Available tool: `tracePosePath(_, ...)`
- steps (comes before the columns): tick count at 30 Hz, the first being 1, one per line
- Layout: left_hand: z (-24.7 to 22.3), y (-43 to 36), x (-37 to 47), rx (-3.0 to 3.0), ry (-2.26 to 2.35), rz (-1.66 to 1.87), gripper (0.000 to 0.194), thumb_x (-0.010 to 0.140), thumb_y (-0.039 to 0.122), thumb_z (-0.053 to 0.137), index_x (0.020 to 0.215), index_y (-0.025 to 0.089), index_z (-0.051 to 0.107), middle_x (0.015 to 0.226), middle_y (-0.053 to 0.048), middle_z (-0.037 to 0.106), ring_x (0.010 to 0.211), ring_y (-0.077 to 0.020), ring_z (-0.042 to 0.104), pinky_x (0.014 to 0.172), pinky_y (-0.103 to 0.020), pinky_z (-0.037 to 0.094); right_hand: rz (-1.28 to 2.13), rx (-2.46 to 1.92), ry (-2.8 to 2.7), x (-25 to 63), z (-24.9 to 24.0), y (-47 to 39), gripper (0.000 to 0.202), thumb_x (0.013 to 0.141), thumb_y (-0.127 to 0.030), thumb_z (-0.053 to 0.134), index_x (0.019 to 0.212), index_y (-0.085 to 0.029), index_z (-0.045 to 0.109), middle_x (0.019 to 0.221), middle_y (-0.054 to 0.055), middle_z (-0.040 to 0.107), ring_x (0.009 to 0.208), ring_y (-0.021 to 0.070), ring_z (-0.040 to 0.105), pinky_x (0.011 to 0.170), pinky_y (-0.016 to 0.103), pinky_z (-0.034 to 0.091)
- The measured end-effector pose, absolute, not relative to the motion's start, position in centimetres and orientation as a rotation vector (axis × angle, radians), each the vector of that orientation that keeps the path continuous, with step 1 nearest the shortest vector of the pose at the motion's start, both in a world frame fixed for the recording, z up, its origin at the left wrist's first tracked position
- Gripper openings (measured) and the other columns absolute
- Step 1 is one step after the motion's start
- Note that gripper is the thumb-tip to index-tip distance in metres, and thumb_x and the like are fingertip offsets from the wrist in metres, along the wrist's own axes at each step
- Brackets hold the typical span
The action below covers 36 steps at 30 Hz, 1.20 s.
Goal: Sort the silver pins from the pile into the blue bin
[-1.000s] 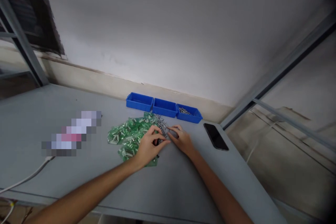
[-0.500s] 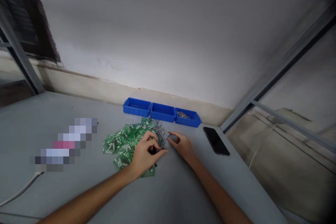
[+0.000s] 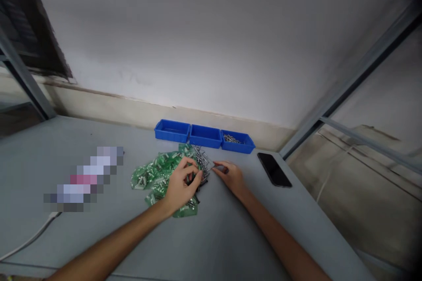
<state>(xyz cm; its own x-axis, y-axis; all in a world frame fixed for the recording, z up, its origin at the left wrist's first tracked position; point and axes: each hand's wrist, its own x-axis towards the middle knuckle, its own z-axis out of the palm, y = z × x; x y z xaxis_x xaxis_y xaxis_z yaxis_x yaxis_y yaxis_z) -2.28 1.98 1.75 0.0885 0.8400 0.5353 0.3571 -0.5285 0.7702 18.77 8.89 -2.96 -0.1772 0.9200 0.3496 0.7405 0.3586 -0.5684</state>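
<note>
Green plastic packets (image 3: 154,171) with small metal parts inside lie in a heap on the grey table. Loose metal screws (image 3: 202,158) are spread along the heap's right side. My left hand (image 3: 183,184) is over the right part of the heap, its fingers curled and closed; whatever they hold is hidden. At the right edge of the screws, my right hand (image 3: 231,176) pinches with thumb and forefinger; a thin piece seems to be at the fingertips, too small to make out.
Three blue bins stand by the wall: the left (image 3: 172,131) and middle (image 3: 205,136) show nothing inside, the right (image 3: 237,141) holds metal screws. A black phone (image 3: 274,170) lies right. A blurred-out object (image 3: 87,178) with a white cable (image 3: 33,239) lies left.
My left thumb has moved up closer to the fingers. My right thumb and forefinger have drawn together. The view has shifted slightly.
</note>
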Motion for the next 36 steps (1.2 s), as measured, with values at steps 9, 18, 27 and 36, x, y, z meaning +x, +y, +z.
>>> tracePosePath(9, 1.6, 3.0, -3.0, 1.955, 1.216, 1.448, 0.025, 0.084, 0.027, 0.049, 0.065, 0.016, 0.061, 0.084, -0.004, 0.051, 0.074, -0.0139, 0.053, 0.062, -0.025, 0.043, 0.332, -1.375, -2.078, 18.5, -2.3, 8.4, 0.019, 0.081, -0.036, 0.055, 0.087, -0.025, 0.069, 0.084, 0.000, 0.068, 0.067, 0.0140, 0.057, 0.064, 0.025, 0.041)
tracePosePath(18, 0.2, 3.3, -2.6, 1.991, 1.275, 1.379, 0.017, 0.082, 0.030, 0.054, 0.076, 0.017, 0.065, 0.083, -0.003, 0.054, 0.067, -0.0124, 0.053, 0.061, -0.025, 0.043, 0.357, -1.443, -2.011, 18.7, -1.4, 7.6, 0.020, 0.079, -0.036, 0.054, 0.082, -0.021, 0.068, 0.081, 0.003, 0.066, 0.065, 0.0145, 0.056, 0.063, 0.027, 0.042)
tracePosePath(27, 0.6, 3.0, -2.3, 1.832, 1.230, 1.469, 0.022, 0.079, 0.034, 0.060, 0.094, 0.018, 0.062, 0.083, -0.001, 0.055, 0.060, -0.0103, 0.049, 0.059, -0.024, 0.042, 0.888, -1.274, -1.640, 15.6, 1.1, 5.0, 0.029, 0.069, -0.042, 0.064, 0.078, -0.015, 0.066, 0.062, 0.001, 0.062, 0.054, 0.0117, 0.054, 0.050, 0.023, 0.040)
tracePosePath(36, 1.5, 3.1, -2.6, 1.755, 1.120, 1.602, 0.014, 0.079, 0.028, 0.060, 0.072, 0.016, 0.060, 0.083, -0.003, 0.053, 0.074, -0.0134, 0.053, 0.059, -0.023, 0.042, 1.049, -1.194, -1.726, 13.2, 2.4, 3.0, 0.020, 0.071, -0.037, 0.063, 0.076, -0.017, 0.067, 0.066, 0.000, 0.061, 0.052, 0.0094, 0.051, 0.048, 0.022, 0.039)
